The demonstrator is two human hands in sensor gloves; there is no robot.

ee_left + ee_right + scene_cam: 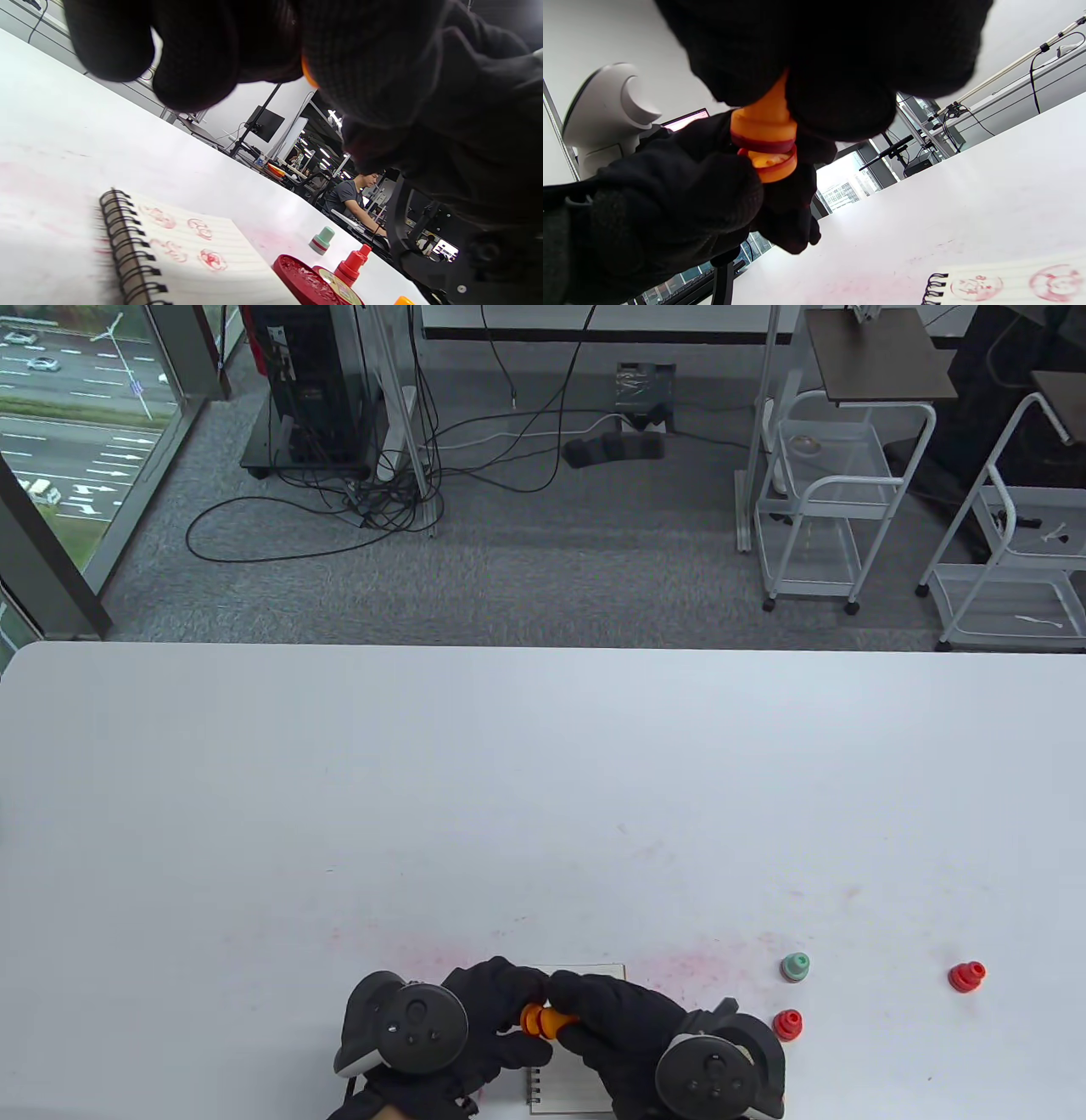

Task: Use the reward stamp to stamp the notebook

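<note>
Both hands grip orange stamp above half-hidden notebook.

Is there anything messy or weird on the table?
Yes. Pinkish-red ink smears stain the white table around the notebook and toward the green stamp, as if ink got rubbed off the page. In the left wrist view, the red ink pad sits open beside the notebook.

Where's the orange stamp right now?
In the table view, the orange stamp is at bottom centre, held between the left hand and right hand above the notebook.
</note>
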